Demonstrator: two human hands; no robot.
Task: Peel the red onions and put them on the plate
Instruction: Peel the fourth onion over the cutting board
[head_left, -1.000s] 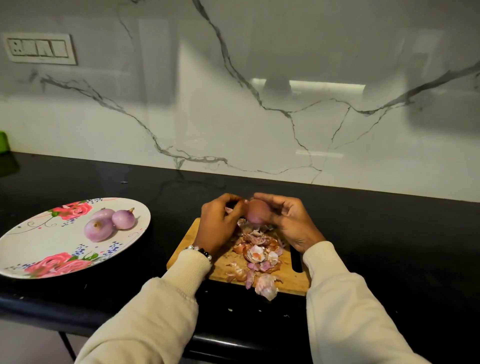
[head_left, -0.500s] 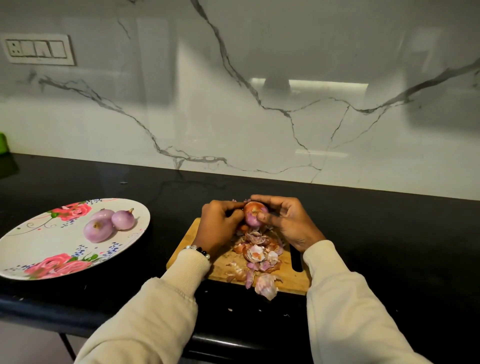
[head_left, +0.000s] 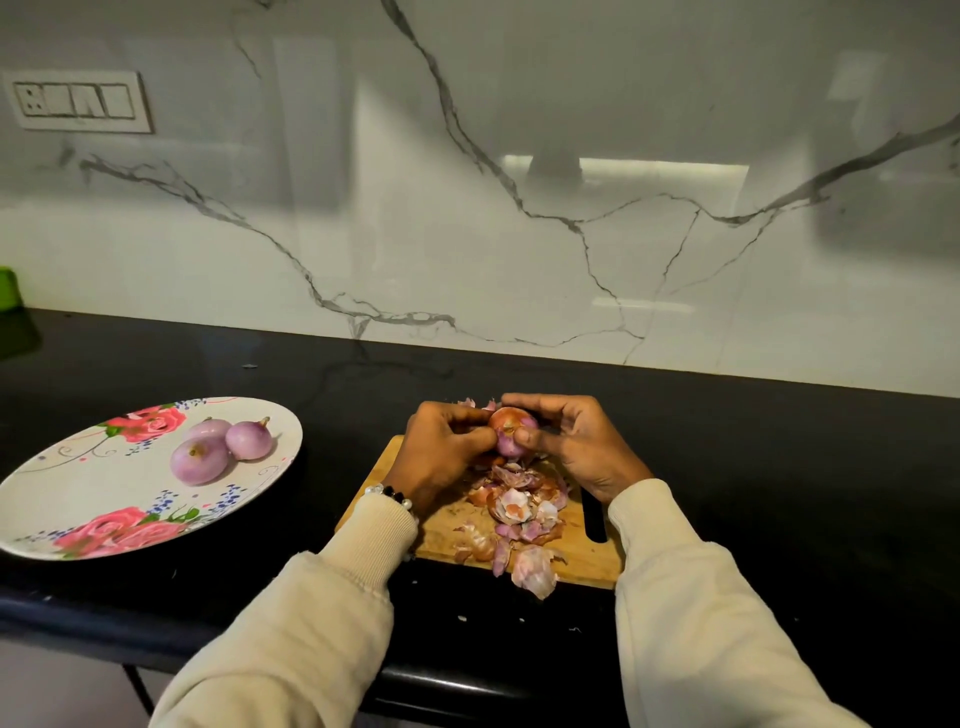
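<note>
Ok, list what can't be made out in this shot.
Head view only:
- Onion: the left hand and right hand cover its sides, so how much skin remains is unclear.
- Third onion on the plate: mostly hidden behind the two front ones.
- Board: its middle is buried under peels.
- Green object: cut off by the left edge.
- Switch panel: too blurred to read.

Both hands (head_left: 519, 447) grip onion (head_left: 508, 432) above board (head_left: 447, 525); three peeled on plate (head_left: 104, 499).
</note>
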